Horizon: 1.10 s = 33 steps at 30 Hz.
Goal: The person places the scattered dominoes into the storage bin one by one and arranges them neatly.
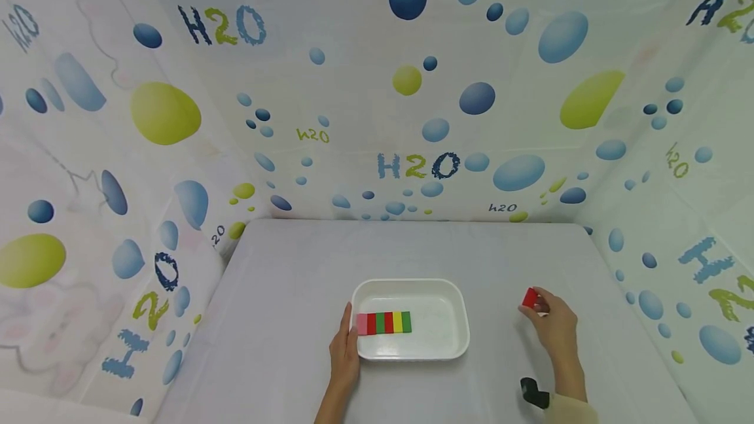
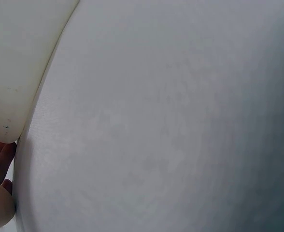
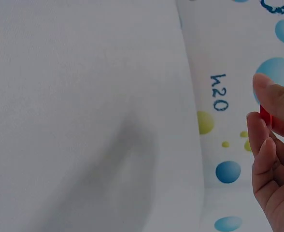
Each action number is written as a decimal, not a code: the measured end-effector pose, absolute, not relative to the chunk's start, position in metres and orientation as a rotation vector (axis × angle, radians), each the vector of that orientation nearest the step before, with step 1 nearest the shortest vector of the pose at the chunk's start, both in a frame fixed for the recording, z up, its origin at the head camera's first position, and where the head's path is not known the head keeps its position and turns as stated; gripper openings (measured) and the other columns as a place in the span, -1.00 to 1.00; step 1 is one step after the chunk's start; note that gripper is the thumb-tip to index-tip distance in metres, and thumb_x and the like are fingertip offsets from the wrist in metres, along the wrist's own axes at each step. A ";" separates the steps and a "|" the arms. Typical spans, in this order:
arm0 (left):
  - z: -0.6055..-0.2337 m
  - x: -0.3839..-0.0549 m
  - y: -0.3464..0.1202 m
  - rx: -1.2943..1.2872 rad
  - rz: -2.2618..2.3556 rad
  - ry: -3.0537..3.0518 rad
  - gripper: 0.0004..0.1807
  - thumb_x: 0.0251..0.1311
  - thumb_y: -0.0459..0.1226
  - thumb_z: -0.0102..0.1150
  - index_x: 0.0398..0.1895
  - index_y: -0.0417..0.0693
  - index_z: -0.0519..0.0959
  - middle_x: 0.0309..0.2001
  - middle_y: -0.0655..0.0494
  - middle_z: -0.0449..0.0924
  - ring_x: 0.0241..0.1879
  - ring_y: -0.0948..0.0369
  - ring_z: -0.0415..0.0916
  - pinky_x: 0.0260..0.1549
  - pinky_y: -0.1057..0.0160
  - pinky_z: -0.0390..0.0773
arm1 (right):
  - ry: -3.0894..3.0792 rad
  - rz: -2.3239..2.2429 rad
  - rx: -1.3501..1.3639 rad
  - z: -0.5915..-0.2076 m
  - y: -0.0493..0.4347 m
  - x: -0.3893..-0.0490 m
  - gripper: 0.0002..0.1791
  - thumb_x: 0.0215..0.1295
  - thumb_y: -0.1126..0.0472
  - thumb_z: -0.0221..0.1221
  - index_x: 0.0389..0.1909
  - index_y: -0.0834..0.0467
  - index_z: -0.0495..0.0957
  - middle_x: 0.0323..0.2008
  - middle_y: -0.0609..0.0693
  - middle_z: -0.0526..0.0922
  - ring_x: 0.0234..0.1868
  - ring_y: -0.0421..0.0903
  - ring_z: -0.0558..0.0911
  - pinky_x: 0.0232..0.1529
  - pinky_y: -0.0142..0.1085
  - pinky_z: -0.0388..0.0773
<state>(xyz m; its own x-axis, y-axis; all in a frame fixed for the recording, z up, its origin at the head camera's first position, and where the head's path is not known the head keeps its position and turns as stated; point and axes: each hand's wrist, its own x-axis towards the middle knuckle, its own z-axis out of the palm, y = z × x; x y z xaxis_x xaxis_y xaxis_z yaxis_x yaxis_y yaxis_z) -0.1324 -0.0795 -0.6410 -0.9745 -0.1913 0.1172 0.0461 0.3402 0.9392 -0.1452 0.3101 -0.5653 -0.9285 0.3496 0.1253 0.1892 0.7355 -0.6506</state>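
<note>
A white rectangular tray (image 1: 438,351) sits on the table, with a row of several small coloured blocks (image 1: 389,322) along its left part: pink, red, green and yellow, side by side. My left hand (image 1: 344,352) lies against the tray's left wall, fingers fairly straight and pointing away from me. In the left wrist view, its fingertips (image 2: 2,152) meet the tray's corner. To the right of the tray, my right hand (image 1: 554,326) pinches a red block (image 1: 529,298) between thumb and fingers. Fingers mostly hide that block in the right wrist view.
A pale cloth covers the table (image 1: 283,267). White sheeting printed with bubbles and H2O lettering (image 1: 418,165) rises at the back and both sides. A black object (image 1: 533,392) shows at my right wrist, beside a cream sleeve (image 1: 568,409).
</note>
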 end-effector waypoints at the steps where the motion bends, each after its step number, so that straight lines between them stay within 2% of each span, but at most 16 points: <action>1: -0.641 -0.132 -0.079 0.133 -1.691 -2.397 -0.43 0.44 -0.30 -0.15 0.50 -0.05 0.17 0.42 -0.09 0.31 0.40 -0.09 0.26 0.28 -0.15 0.30 | -2.696 0.973 -0.415 -0.564 0.308 -0.146 -0.41 0.16 0.27 0.36 0.21 0.31 0.46 -0.09 0.34 0.62 -0.11 0.17 0.60 -0.27 -0.57 0.47; 3: -0.640 -0.132 -0.079 0.138 -1.701 -2.396 -0.43 0.45 -0.30 -0.14 0.51 -0.02 0.16 0.42 -0.07 0.31 0.40 -0.08 0.26 0.29 -0.14 0.29 | -2.690 0.972 -0.385 -0.562 0.304 -0.148 -0.42 0.15 0.27 0.36 0.20 0.31 0.46 -0.10 0.33 0.62 -0.12 0.16 0.60 -0.30 -0.70 0.34; 6: -0.640 -0.132 -0.079 0.130 -1.688 -2.399 -0.44 0.45 -0.30 -0.15 0.50 -0.06 0.16 0.42 -0.09 0.31 0.40 -0.10 0.26 0.29 -0.15 0.29 | -2.679 0.968 -0.332 -0.558 0.297 -0.151 -0.42 0.14 0.26 0.37 0.19 0.32 0.48 -0.11 0.32 0.63 -0.13 0.14 0.61 -0.28 -0.74 0.30; 15: -0.641 -0.132 -0.079 0.130 -1.680 -2.405 -0.44 0.45 -0.29 -0.16 0.50 -0.05 0.16 0.41 -0.11 0.32 0.39 -0.13 0.26 0.27 -0.18 0.31 | -2.645 0.972 -0.234 -0.552 0.274 -0.157 -0.41 0.07 0.28 0.42 0.15 0.33 0.52 -0.14 0.28 0.65 -0.18 0.10 0.64 -0.24 -0.49 0.57; 23: -0.640 -0.132 -0.080 0.142 -1.715 -2.406 -0.43 0.46 -0.28 -0.16 0.51 0.00 0.15 0.43 -0.07 0.29 0.42 -0.06 0.24 0.30 -0.13 0.29 | -2.687 1.018 -0.152 -0.547 0.252 -0.161 -0.39 0.07 0.24 0.43 0.16 0.31 0.51 -0.14 0.24 0.66 -0.15 0.08 0.64 -0.19 -0.32 0.64; 33: -0.641 -0.133 -0.081 0.125 -1.675 -2.405 -0.45 0.46 -0.30 -0.17 0.50 -0.04 0.17 0.42 -0.07 0.32 0.40 -0.08 0.26 0.31 -0.13 0.25 | -2.690 1.005 -0.003 -0.550 0.228 -0.167 -0.41 0.01 0.23 0.47 0.11 0.27 0.57 -0.21 0.15 0.66 -0.24 -0.04 0.63 -0.27 -0.40 0.63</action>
<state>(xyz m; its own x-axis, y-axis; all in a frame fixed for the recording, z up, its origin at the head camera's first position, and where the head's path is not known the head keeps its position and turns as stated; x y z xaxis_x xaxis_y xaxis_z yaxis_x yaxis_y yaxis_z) -0.1327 -0.0808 -0.6413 -0.9748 -0.1872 0.1213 0.0490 0.3511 0.9351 -0.1669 0.2281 -0.5498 -0.9638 0.0955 0.2490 -0.0912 0.7594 -0.6442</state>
